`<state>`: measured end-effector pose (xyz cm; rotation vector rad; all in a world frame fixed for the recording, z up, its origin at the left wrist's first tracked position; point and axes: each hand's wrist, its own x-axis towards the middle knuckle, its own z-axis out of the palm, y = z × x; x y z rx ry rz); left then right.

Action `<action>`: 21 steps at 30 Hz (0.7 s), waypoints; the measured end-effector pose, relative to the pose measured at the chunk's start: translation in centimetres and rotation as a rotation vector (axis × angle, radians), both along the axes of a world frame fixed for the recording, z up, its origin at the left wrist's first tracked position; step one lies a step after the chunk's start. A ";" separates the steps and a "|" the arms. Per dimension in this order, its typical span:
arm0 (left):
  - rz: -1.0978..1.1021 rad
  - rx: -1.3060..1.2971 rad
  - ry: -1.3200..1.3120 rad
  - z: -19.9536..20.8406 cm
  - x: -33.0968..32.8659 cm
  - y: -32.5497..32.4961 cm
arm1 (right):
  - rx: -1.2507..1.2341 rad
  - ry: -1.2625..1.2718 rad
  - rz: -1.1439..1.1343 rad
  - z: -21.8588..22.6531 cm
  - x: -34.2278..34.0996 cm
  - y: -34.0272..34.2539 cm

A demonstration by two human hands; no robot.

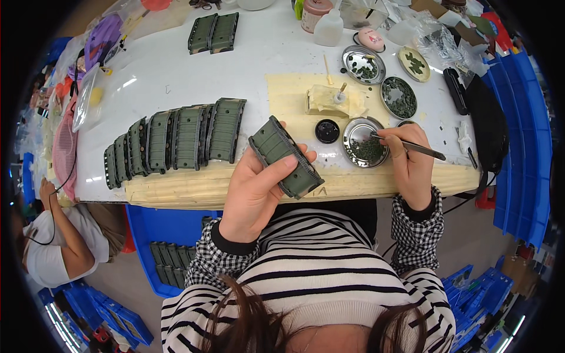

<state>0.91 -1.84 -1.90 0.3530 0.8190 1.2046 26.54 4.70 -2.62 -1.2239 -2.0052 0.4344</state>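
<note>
My left hand is closed round a dark green ribbed panel, tilted above the table's front edge. In my right hand is a pair of tweezers, pinched between thumb and fingers. Their tips point into a round metal dish with small dark green bits in it. Whether the tips grip a bit is too small to tell. Left of that dish stands a small black round pot. Behind it sits a block wrapped in pale tape, with a stick standing in a small container on top.
A row of similar green panels stands at the left, with two more farther back. Other dishes of green pieces lie at the right. A blue crate holds more panels below the table. A co-worker is at the far left.
</note>
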 end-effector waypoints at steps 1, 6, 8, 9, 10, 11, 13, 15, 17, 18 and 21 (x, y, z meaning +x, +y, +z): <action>0.016 0.017 0.027 0.1 0.2 0.0 | 0.003 -0.003 0.002 0.0 0.0 0.0; 0.045 0.126 0.122 0.9 0.7 -0.3 | -0.011 -0.019 0.005 0.1 0.0 0.0; 0.033 0.143 0.156 1.1 0.7 -0.2 | -0.016 -0.018 0.004 0.1 0.0 -0.1; 0.019 0.148 0.156 0.8 0.6 -0.3 | -0.023 -0.013 0.008 0.2 0.0 -0.1; 0.004 0.153 0.155 0.2 0.4 -0.3 | -0.030 -0.007 0.011 0.3 -0.1 -0.2; -0.010 0.158 0.155 -0.1 0.4 -0.4 | -0.025 0.030 0.048 0.7 -0.2 -0.3; -0.062 0.183 0.201 0.0 0.7 -0.3 | -0.015 0.104 0.121 1.8 -1.0 -0.7; -0.127 0.218 0.219 -0.2 1.0 -0.1 | 0.052 0.076 0.229 3.0 -2.3 -1.3; -0.178 0.197 0.201 -0.1 1.4 0.2 | 0.109 0.038 0.337 4.3 -3.4 -1.5; -0.201 0.177 0.198 -0.1 1.5 0.4 | 0.132 0.012 0.389 4.9 -3.9 -1.6; -0.231 0.234 0.195 -1.0 1.4 0.5 | 0.186 -0.029 0.471 4.9 -4.7 -1.5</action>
